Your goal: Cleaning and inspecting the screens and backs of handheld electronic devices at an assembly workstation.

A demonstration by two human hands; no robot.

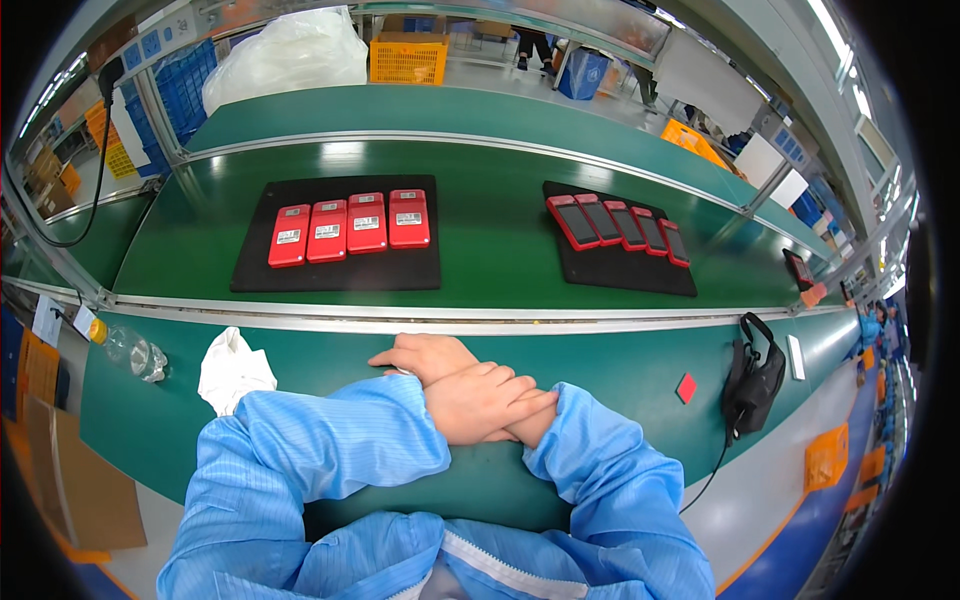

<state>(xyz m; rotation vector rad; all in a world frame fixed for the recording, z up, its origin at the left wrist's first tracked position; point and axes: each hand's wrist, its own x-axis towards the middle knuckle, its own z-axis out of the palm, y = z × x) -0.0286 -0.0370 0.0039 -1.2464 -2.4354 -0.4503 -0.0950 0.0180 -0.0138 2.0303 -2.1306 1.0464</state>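
My forearms, in light blue sleeves, cross at the front edge of the green bench. My left hand lies on top, its fingers stretched across the back of my right wrist. Beneath it, my right hand points left with one finger extended, against the left sleeve; its other fingers are partly hidden. A small white bit shows under the right hand, too little to name. Neither hand visibly holds a thing. Nearest to them lies a crumpled white cloth, left of the right hand's fingertip.
Red handheld devices lie label-up on a black mat. More devices lie screen-up on another mat. Around the bench edge are a plastic bottle, a red square, a black pouch and a white strip.
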